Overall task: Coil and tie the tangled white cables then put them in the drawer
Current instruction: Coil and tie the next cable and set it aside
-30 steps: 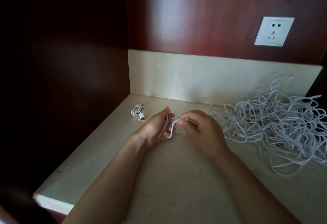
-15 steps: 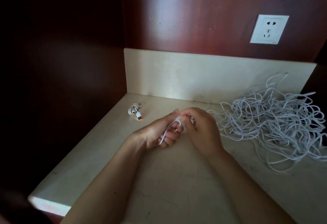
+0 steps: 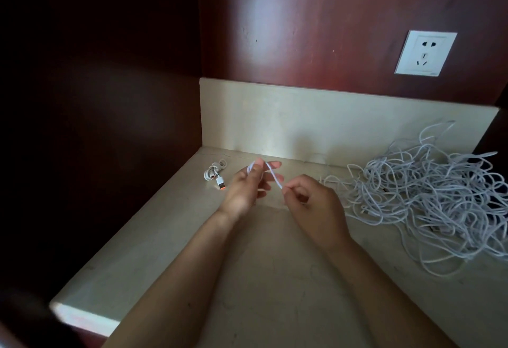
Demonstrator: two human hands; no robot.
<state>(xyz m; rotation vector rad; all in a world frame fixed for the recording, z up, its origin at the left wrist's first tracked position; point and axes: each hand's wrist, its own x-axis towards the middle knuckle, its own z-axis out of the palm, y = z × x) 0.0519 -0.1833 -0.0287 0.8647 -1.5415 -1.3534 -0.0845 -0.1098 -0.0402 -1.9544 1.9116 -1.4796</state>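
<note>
White cable pinched by right hand (taut)

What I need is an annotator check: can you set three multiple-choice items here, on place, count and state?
1. On the counter, the tangled pile lies: A at the left edge; B on the right side; C hanging off the front.
2. Wall sockets in view: A one; B two; C none.
3. The right hand: A lies flat; B holds scissors; C pinches the white cable.
Answers: B, it sprawls right of the right hand; A, only one shows; C, it nips the cable's end.
</note>
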